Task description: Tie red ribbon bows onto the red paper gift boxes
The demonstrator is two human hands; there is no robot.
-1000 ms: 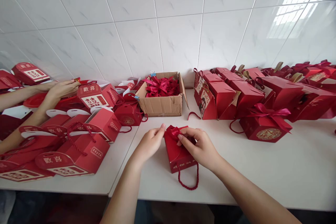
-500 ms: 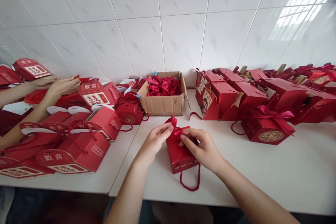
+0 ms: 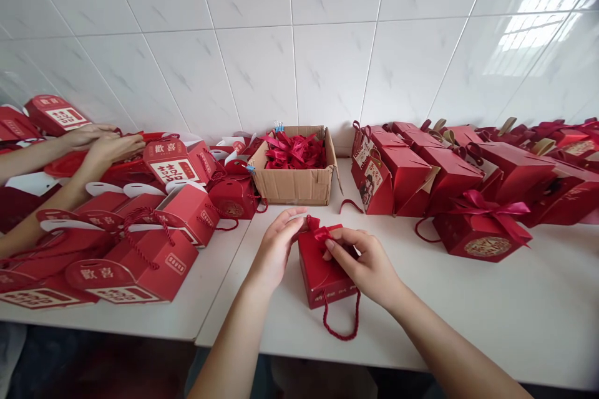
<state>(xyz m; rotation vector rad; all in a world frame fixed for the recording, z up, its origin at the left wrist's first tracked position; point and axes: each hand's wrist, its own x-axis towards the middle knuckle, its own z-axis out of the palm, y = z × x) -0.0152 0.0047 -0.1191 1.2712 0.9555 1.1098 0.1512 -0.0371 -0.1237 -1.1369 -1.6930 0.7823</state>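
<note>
A red box [image 3: 327, 271] stands on the white table in front of me, its twisted rope handle [image 3: 341, 333] looping toward the near edge. On its top is a red ribbon bow [image 3: 321, 232]. My right hand [image 3: 365, 260] pinches the right side of the bow between thumb and fingers. At the box's upper left corner, my left hand [image 3: 279, 248] has its fingers apart beside the end of the ribbon, with nothing visible in its grasp.
Behind the box is a cardboard carton [image 3: 292, 186] full of red bows. Red boxes [image 3: 140, 259] crowd the left, where another person's hands [image 3: 110, 148] work. More red boxes [image 3: 449, 174] line the right, with a bow-topped box [image 3: 482, 237] in front.
My left hand has let go of the ribbon and its fingers have spread. My right hand keeps its pinch on the bow. The view has shifted slightly.
</note>
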